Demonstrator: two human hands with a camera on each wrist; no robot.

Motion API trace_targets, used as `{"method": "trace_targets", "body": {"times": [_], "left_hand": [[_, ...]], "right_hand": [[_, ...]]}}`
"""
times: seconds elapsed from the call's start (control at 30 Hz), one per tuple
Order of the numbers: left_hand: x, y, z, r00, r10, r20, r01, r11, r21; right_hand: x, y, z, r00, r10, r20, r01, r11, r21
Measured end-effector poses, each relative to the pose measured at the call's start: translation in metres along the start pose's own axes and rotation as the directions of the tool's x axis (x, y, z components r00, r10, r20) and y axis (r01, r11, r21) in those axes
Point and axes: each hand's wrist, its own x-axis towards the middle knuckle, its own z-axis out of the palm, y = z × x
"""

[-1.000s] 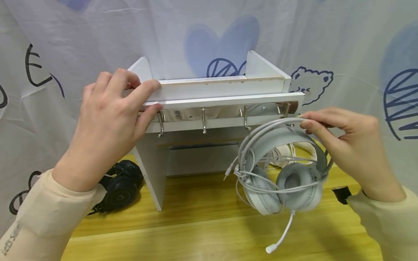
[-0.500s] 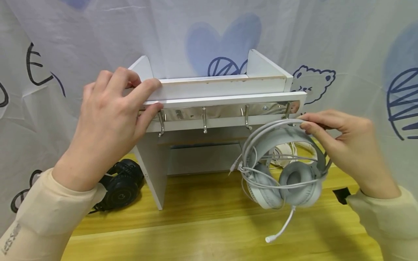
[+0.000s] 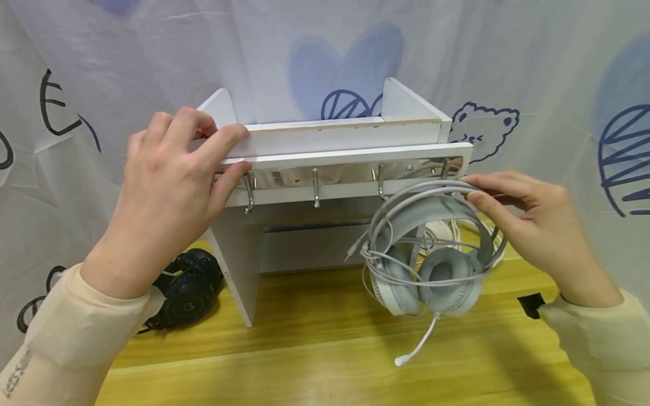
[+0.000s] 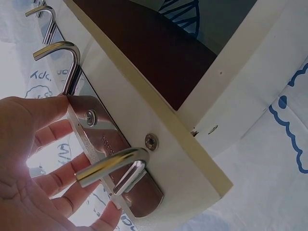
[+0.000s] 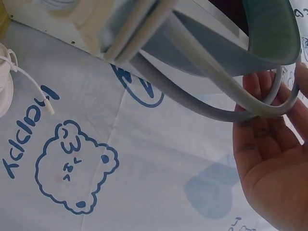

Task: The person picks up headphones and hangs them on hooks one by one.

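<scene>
A white-and-grey headset [image 3: 459, 262] hangs upright from my right hand [image 3: 528, 225], whose thumb and fingers pinch the top of its headband. Its cable is wound loosely round the ear cups, and the microphone boom [image 3: 421, 341] points down. The headband top overlaps the rightmost metal hook [image 3: 445, 169] on a white shelf [image 3: 335, 141]. In the right wrist view, the fingers [image 5: 269, 130] lie behind the two thin bands. My left hand [image 3: 162, 180] grips the left end of the shelf's front board. In the left wrist view its fingers reach under the hook rail [image 4: 91, 115].
Several metal hooks [image 3: 316, 189] line the board. Black headphones [image 3: 193, 287] lie left of the shelf on the yellow wooden table [image 3: 304, 372]. Another white headset [image 3: 439, 234] lies behind the held one. A patterned curtain [image 3: 274, 62] hangs at the back; a black patch [image 3: 531, 305] sits at right.
My right hand has carried the headset slightly up and to the left, closer to the rightmost hook. The left hand keeps its grip on the shelf board.
</scene>
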Motion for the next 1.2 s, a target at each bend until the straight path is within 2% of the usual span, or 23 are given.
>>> {"method": "trace_targets", "body": {"times": [0.2,0.47,0.77,1.07,1.2], "left_hand": [[-0.0006,-0.0005,0.0010,1.000,0.002,-0.003,-0.002,1.000,0.002],[-0.0003,-0.0006,0.0012,1.000,0.001,0.002,-0.001,1.000,0.001],[-0.0001,-0.0006,-0.0004,1.000,-0.001,0.017,0.001,1.000,0.000],[-0.0009,-0.0008,0.0008,1.000,0.004,0.000,-0.004,1.000,0.005],[-0.0013,-0.0008,0.0016,1.000,0.007,-0.009,-0.007,1.000,0.007]], "right_hand": [[-0.0003,0.0002,-0.0014,0.996,0.086,0.002,-0.085,0.993,0.085],[-0.0005,0.0032,-0.0014,0.999,0.048,-0.022,-0.045,0.994,0.095],[-0.0012,0.0015,-0.0031,0.998,0.067,-0.009,-0.066,0.995,0.077],[-0.0019,0.0030,-0.0077,0.993,0.118,0.018,-0.119,0.983,0.139],[-0.0022,0.0057,-0.0091,0.993,0.116,0.020,-0.118,0.982,0.146]]}}
